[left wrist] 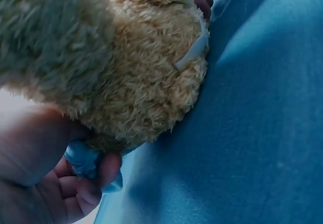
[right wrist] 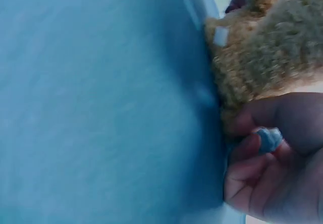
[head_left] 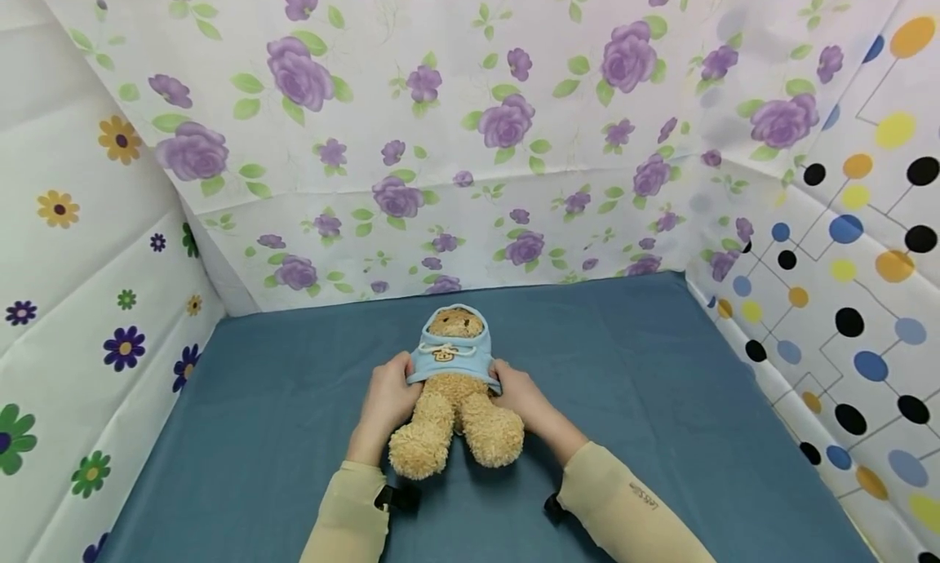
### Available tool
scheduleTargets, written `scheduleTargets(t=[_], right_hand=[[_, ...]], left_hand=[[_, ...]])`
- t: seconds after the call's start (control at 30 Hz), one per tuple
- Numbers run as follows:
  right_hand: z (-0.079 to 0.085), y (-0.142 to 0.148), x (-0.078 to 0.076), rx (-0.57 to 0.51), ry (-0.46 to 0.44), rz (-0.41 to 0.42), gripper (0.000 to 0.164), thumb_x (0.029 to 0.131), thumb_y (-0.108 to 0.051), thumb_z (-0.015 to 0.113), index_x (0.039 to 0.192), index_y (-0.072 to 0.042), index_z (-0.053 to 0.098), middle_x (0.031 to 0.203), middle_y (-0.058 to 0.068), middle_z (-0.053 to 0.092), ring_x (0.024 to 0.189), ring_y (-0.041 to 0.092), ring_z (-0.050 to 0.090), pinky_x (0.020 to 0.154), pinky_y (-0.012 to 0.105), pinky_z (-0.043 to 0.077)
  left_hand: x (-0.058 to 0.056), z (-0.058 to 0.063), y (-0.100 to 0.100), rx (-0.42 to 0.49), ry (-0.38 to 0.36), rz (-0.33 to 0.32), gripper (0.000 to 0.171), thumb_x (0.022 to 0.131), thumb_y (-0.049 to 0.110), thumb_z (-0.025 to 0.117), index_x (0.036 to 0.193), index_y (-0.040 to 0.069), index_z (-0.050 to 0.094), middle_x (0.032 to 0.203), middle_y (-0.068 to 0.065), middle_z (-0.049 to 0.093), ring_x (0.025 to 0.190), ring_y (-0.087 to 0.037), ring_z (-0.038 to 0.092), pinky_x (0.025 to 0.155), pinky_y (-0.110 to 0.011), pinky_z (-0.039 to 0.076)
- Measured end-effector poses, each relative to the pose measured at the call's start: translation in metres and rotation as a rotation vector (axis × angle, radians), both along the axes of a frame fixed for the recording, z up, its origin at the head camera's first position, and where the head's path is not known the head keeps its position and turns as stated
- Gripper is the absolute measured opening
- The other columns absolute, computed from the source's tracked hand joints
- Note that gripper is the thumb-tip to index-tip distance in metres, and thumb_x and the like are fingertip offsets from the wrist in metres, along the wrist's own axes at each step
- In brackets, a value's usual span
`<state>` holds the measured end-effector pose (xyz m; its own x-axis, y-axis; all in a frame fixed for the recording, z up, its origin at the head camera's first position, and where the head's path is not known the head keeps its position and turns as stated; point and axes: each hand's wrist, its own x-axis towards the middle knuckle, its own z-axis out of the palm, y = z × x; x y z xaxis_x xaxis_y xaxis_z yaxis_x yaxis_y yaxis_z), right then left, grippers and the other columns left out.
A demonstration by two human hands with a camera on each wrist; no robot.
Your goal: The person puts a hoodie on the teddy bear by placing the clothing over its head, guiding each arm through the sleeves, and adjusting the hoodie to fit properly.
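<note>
A tan, curly-furred teddy bear [head_left: 458,392] lies on its back in the middle of the blue cloth, its legs toward me. It wears a light blue hoodie [head_left: 455,359] with the hood up around its face and a white drawstring bow. At the bear's left side in the head view, my left hand [head_left: 392,393] grips the hoodie's lower edge; the left wrist view shows blue fabric between its thumb and fingers. On the other side my right hand [head_left: 520,393] pinches the hem, a bit of blue cloth showing between its curled fingers in the right wrist view.
Blue cloth [head_left: 294,432] covers the table. Behind it hangs a white curtain with purple roses [head_left: 441,139]. A flower-patterned sheet [head_left: 81,302] closes the left side, a dotted sheet [head_left: 844,302] the right. A small white tag [left wrist: 194,50] sticks out of the bear's fur.
</note>
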<state>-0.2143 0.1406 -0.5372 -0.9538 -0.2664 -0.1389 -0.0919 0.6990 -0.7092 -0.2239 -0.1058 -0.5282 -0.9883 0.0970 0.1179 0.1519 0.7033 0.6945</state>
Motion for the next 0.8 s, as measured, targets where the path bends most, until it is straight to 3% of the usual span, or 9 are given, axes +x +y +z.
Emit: scheduleTargets(t=[0.17, 0.37, 0.63, 0.8], right_hand=[[-0.002, 0.007, 0.001, -0.032, -0.034, 0.041, 0.04, 0.102, -0.011, 0.075, 0.098, -0.01, 0.035, 0.081, 0.002, 0.029, 0.067, 0.018, 0.028, 0.068, 0.039, 0.027], [0.0, 0.003, 0.002, -0.038, -0.059, 0.061, 0.026, 0.108, -0.002, 0.062, 0.1, -0.008, 0.037, 0.077, 0.002, 0.032, 0.062, 0.017, 0.03, 0.064, 0.036, 0.029], [0.0, -0.009, -0.003, 0.164, -0.028, 0.027, 0.005, 0.108, -0.005, 0.061, 0.105, -0.008, 0.058, 0.08, 0.007, 0.054, 0.059, 0.017, 0.04, 0.06, 0.036, 0.035], [0.001, -0.01, -0.004, 0.198, 0.016, 0.021, 0.017, 0.105, -0.002, 0.062, 0.093, -0.012, 0.055, 0.077, 0.003, 0.047, 0.06, 0.017, 0.037, 0.062, 0.036, 0.032]], left_hand=[[-0.001, -0.002, -0.002, 0.012, 0.019, -0.029, 0.029, 0.094, -0.004, 0.069, 0.08, 0.01, 0.049, 0.065, -0.004, 0.046, 0.052, -0.017, 0.042, 0.053, -0.034, 0.034], [-0.004, -0.003, -0.007, 0.005, -0.038, -0.02, 0.022, 0.092, 0.0, 0.071, 0.084, 0.011, 0.054, 0.069, -0.004, 0.051, 0.059, -0.02, 0.046, 0.06, -0.036, 0.039], [-0.006, -0.003, -0.009, 0.017, -0.083, -0.036, 0.018, 0.093, 0.003, 0.07, 0.087, 0.011, 0.056, 0.071, -0.004, 0.051, 0.062, -0.021, 0.048, 0.063, -0.036, 0.04], [-0.006, -0.003, -0.011, 0.024, -0.094, -0.031, 0.016, 0.093, 0.004, 0.071, 0.087, 0.011, 0.058, 0.073, -0.005, 0.054, 0.062, -0.021, 0.05, 0.063, -0.036, 0.041]])
